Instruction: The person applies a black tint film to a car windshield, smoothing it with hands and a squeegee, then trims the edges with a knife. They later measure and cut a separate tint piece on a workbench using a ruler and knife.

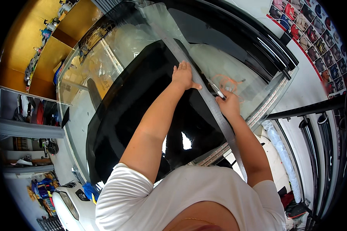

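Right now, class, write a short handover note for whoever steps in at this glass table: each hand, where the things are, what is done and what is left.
Left hand: flat, pressing the long steel ruler onto the dark tint film.
Right hand: grip closed on a small cutting knife, its tip at the ruler's edge.
The film lies spread on the glass table; a measuring tape strip runs along the table's near edge.
Done: film laid out, ruler placed.
Left: cannot tell how far the cut has run; probably finish it along the ruler.

Both arms out fwd; L hand (182, 76) flat, R hand (228, 104) fisted.
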